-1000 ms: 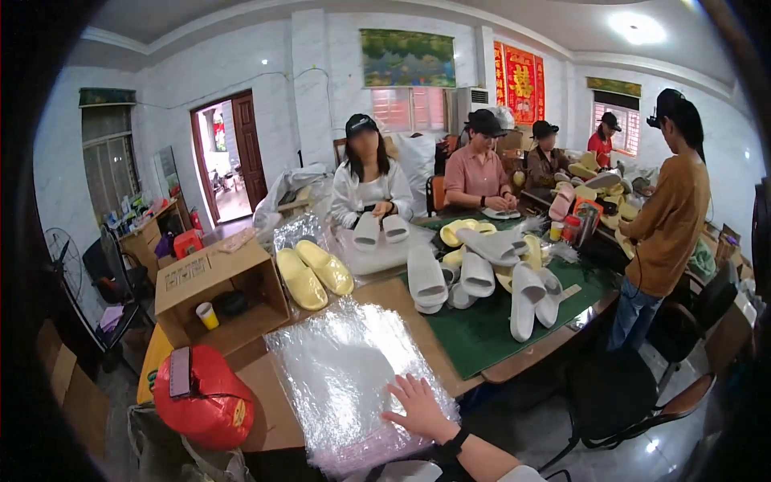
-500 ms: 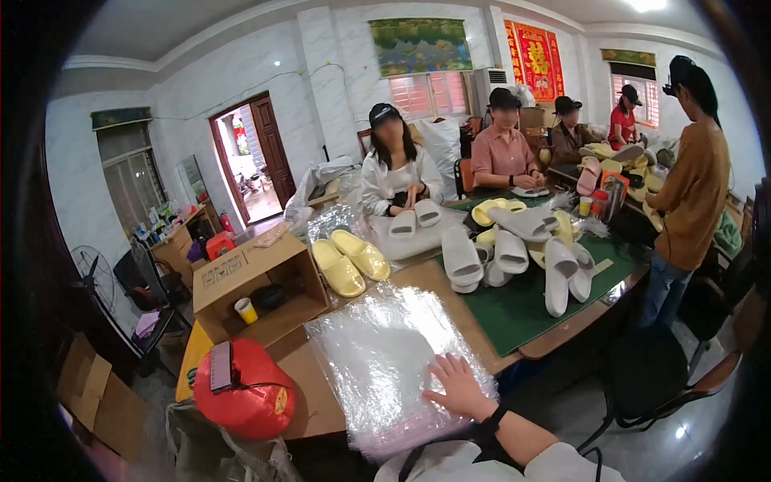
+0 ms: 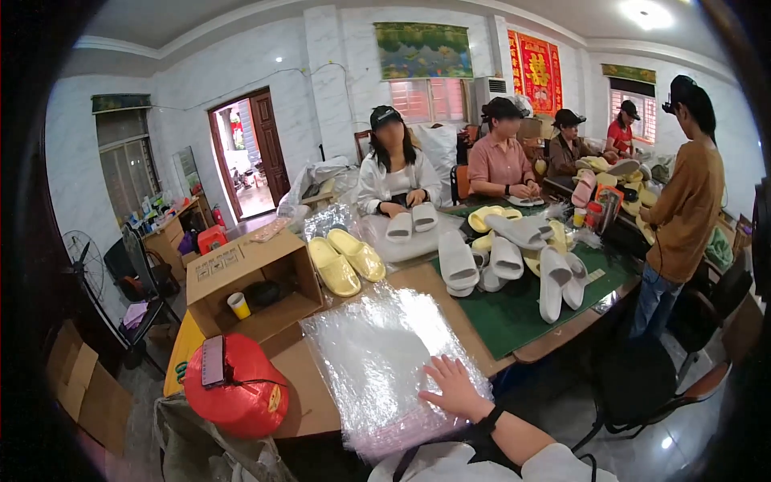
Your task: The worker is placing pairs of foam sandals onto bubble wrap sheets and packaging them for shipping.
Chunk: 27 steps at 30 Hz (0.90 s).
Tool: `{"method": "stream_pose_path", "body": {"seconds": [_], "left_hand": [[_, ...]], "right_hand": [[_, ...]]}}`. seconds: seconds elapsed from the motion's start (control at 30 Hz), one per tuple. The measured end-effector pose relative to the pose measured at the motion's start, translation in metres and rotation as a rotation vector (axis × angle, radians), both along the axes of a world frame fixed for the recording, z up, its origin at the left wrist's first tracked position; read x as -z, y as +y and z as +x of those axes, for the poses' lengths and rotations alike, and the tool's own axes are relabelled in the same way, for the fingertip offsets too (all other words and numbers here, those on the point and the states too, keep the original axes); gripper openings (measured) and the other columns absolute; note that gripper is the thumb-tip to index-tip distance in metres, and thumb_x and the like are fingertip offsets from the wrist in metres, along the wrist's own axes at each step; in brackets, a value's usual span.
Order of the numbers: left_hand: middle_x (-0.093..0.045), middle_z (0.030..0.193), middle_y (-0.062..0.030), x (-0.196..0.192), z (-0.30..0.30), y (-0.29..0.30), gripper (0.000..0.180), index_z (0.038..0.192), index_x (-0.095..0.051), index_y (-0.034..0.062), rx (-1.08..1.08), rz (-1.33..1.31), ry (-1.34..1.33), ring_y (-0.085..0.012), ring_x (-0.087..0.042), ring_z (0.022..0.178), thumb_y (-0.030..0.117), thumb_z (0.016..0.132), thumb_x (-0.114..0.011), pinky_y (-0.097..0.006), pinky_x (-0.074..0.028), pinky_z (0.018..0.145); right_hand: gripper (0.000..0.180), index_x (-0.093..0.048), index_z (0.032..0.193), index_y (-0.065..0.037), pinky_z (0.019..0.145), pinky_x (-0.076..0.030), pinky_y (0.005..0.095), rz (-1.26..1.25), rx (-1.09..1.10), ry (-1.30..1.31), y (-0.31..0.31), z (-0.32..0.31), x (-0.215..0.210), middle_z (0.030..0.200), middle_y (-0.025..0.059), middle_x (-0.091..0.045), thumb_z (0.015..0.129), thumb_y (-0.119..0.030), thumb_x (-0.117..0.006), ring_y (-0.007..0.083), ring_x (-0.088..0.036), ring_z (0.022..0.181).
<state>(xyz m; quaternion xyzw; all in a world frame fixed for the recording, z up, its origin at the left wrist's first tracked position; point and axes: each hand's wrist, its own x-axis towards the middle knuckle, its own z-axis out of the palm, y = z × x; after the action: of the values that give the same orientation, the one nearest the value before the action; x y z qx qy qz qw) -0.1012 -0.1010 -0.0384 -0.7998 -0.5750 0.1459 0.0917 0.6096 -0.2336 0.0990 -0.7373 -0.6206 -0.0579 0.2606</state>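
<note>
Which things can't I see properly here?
All in the head view:
Left hand: out of view, perhaps below the lower edge.
Part of the plastic sheets: covered by the right hand.
Lower grey slipper: partly covered by another.
Dark thing in cardboard box: too shadowed to identify.

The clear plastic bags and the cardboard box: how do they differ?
The plastic bags are clear and shiny; the cardboard box is brown and dull. The bags lie flat; the box stands hollow, a cup inside. The right hand is on the bags; no hand touches the box. Both rest on the work surface.

Pale walls (image 3: 233,60); brown door (image 3: 271,145)
</note>
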Motion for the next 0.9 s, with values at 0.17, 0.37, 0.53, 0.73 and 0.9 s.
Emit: {"method": "stream_pose_path", "body": {"seconds": [0.17,0.37,0.53,0.73,0.9], "left_hand": [[-0.065,0.084,-0.0182,-0.092,0.048,-0.007,0.023,0.090,-0.067,0.0043,-0.200,0.117,-0.092,-0.0338,-0.063,0.077,0.020,0.096,-0.051,-0.047,-0.050,0.068],[-0.069,0.080,-0.0180,-0.220,0.159,-0.027,0.030,0.098,-0.073,0.0034,-0.334,0.274,-0.310,-0.0375,-0.067,0.076,0.027,0.096,-0.055,-0.049,-0.052,0.067],[-0.057,0.136,-0.0223,-0.284,0.344,-0.051,0.046,0.121,-0.063,0.0019,0.476,0.052,-1.001,-0.0383,-0.058,0.120,0.021,0.081,-0.076,-0.044,-0.044,0.104],[-0.035,0.156,-0.0211,-0.215,0.471,-0.022,0.059,0.138,-0.056,0.0112,0.974,-0.037,-0.886,-0.0438,-0.032,0.143,0.037,0.087,-0.072,-0.054,-0.033,0.114],[-0.038,0.155,-0.0203,-0.170,0.491,-0.004,0.068,0.142,-0.053,0.0149,0.828,-0.077,-0.795,-0.0437,-0.031,0.144,0.055,0.089,-0.063,-0.059,-0.021,0.118]], "right_hand": [[0.073,-0.047,0.145,-0.009,0.120,-0.016,0.0562,-0.027,0.004,0.017,0.000,-0.001,-0.001,0.153,0.0204,-0.039,0.094,-0.061,-0.053,0.0412,-0.029,0.145],[0.074,-0.047,0.145,-0.009,0.120,-0.015,0.0558,-0.051,0.022,0.031,-0.001,0.007,0.000,0.155,0.0198,-0.037,0.094,-0.061,-0.053,0.0402,-0.027,0.147],[0.069,-0.051,0.142,-0.008,0.119,-0.020,0.0526,0.022,-0.012,0.105,-0.001,0.009,-0.012,0.153,0.0194,-0.040,0.092,-0.055,-0.061,0.0401,-0.030,0.145],[0.052,-0.058,0.121,-0.001,0.108,-0.035,0.0468,0.713,0.341,0.481,-0.029,0.100,-0.043,0.134,0.0221,-0.052,0.083,-0.028,-0.080,0.0392,-0.046,0.128],[0.097,-0.034,0.146,0.002,0.108,-0.035,0.0512,0.479,1.095,0.180,-0.067,0.215,-0.033,0.139,0.0332,-0.039,0.079,-0.052,-0.078,0.0482,-0.036,0.131]]}}
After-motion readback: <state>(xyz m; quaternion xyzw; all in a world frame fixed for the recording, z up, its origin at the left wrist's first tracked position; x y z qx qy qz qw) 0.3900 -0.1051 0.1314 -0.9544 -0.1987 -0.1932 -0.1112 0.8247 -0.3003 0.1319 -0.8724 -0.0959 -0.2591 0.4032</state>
